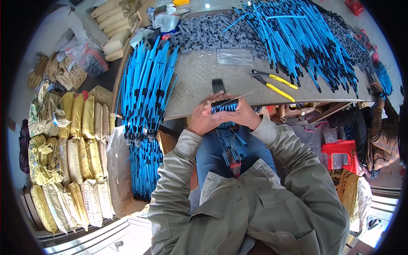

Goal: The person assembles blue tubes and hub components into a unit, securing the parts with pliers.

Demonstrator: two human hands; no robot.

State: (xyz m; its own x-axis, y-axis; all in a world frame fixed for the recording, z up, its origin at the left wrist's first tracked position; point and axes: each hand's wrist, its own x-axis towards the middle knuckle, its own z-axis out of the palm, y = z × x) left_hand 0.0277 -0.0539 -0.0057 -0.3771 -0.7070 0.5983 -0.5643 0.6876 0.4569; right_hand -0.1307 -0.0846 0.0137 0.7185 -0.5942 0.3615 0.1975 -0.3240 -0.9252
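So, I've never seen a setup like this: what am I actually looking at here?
There's no machine here, just a person's own bare hands. The one picture comes from a wide camera worn on the head, looking down; its lens bends straight edges. The forearms come up from the lower part.

The left hand and right hand together hold a bundle of blue rods with black tips, at the near edge of the table.

On the table lie yellow-handled pliers, a heap of small grey pieces and, to the right, a big pile of blue rods.
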